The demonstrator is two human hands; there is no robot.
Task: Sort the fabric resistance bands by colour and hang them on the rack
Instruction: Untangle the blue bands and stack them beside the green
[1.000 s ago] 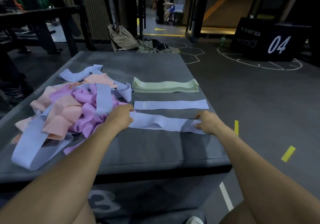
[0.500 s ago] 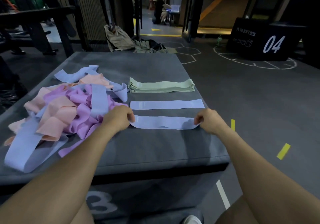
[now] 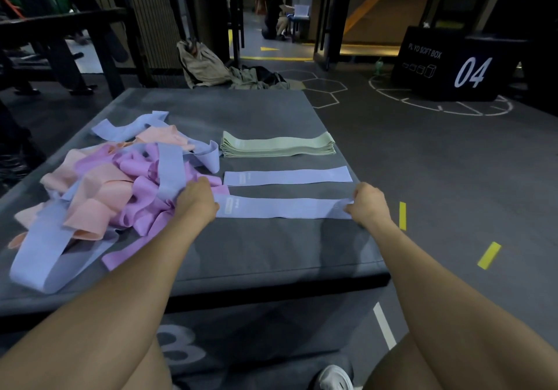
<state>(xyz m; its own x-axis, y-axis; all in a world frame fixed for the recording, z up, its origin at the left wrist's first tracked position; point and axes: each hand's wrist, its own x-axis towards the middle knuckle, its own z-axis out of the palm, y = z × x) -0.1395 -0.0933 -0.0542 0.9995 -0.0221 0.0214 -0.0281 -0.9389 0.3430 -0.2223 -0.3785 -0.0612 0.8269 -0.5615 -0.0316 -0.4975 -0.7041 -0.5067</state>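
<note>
Blue band [image 3: 283,207] stretched flat across the frame's centre on the grey tabletop [image 3: 265,250], left end pinched in left hand [image 3: 197,200], right end pinched in right hand [image 3: 367,205], fingers curled round each end. Just beyond, another blue band [image 3: 288,175], then a green stack [image 3: 277,145]. Centre left, an unsorted heap [image 3: 114,190]. Sorting step, seemingly; next, laying it squarely on its blue mate. No rack identifiable.
</note>
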